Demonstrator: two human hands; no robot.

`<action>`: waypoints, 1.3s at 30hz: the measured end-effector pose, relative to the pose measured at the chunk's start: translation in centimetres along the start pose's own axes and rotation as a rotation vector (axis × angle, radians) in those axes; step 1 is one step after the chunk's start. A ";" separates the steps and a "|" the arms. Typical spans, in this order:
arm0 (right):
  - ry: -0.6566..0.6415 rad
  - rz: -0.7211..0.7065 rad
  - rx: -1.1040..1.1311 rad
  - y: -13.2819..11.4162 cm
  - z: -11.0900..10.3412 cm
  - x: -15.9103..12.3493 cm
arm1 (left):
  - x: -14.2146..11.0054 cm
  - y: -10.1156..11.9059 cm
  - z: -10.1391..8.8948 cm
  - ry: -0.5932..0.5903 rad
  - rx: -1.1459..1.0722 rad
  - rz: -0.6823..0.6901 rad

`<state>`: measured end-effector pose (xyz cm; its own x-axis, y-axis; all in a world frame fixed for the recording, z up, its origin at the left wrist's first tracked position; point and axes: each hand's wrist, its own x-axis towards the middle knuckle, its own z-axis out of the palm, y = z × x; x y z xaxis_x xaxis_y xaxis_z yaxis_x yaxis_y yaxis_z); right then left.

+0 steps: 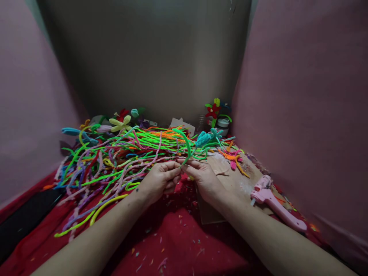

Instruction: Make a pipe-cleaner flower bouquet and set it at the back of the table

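Across the bottom centre of the frame: red cloth (pixel 178 245), creased, littered with small coloured scraps. At lower left: long black object (pixel 28 218), lying flat on the cloth, exact type not determinable. At lower right: pink glue gun (pixel 273 203), lying on its side, nozzle toward the centre, handle toward the lower right corner.

At the centre of the frame: left hand (pixel 164 178) and right hand (pixel 205 180), fingertips meeting, both closed in a narrow pinch on the lower end of a green pipe cleaner (pixel 188 146). Held upright above the fingers, curving over toward the upper left. Just beside it, on the right: turquoise pipe-cleaner flower (pixel 203 139); cannot tell whether held or resting behind.

Beneath and right of the right hand: cardboard (pixel 241 184), stained with whitish patches, bearing orange and pink pipe-cleaner pieces (pixel 234 158) near its far edge. Left of and beyond the hands: wide, tangled pile of pipe cleaners (pixel 115 161), mostly green, pink, purple, yellow and orange.

Behind the pile, left of centre: pale yellow flower (pixel 120 123), with red and light blue ones nearby. Farther right: white paper (pixel 182 124), clear plastic bottle (pixel 201 122), red flower (pixel 212 111) and white-lidded container (pixel 223 124). At the back: grey wall (pixel 143 57), flanked by pink sheets (pixel 301 96).
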<state>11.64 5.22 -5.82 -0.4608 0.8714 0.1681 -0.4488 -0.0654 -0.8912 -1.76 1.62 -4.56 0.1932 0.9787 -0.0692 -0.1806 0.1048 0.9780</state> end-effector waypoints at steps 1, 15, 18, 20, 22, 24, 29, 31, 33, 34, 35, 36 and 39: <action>0.003 0.008 0.011 0.0 0.0 0.0 | 0.0 0.0 0.0 -0.001 -0.009 -0.006; -0.031 -0.063 -0.065 0.2 -0.3 0.0 | -0.2 0.5 -1.3 -0.147 -0.106 -0.140; -0.030 -0.058 -0.074 0.4 -0.4 0.0 | -0.2 0.6 -1.1 -0.132 -0.063 -0.131; -0.018 -0.041 -0.042 0.3 -0.4 -0.1 | -0.2 0.7 -0.9 -0.105 0.035 -0.078; -0.041 -0.030 0.004 0.0 -0.2 -0.2 | -0.1 0.8 -0.8 -0.067 0.164 0.005; -0.070 -0.011 0.054 -0.2 0.0 -0.3 | 0.0 1.0 -0.7 -0.003 0.240 0.089; -0.065 0.010 0.026 -0.4 0.4 -0.7 | -0.1 1.4 -0.4 0.186 0.295 0.216; -0.079 -0.004 -0.025 -0.4 0.5 -0.9 | -0.3 1.4 -0.2 0.208 0.293 0.230; -0.061 0.000 -0.069 -0.5 0.6 -1.0 | -0.5 1.4 0.2 0.207 0.249 0.228; -0.049 0.009 -0.084 -0.5 0.6 -1.1 | -0.6 1.3 0.4 0.207 0.221 0.225; -0.040 0.018 -0.093 -0.5 0.6 -1.2 | -0.7 1.3 0.5 0.207 0.194 0.224; -0.030 0.026 -0.095 -0.5 0.7 -1.2 | -0.7 1.3 0.7 0.208 0.172 0.223; -0.014 0.040 -0.089 -0.1 0.5 -1.2 | -0.8 1.3 1.2 0.222 0.137 0.206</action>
<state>11.79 3.94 -5.74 -0.4884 0.8618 0.1368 -0.3602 -0.0564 -0.9312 -1.04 0.80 -2.98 -0.0511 0.9931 0.1059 -0.0599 -0.1089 0.9922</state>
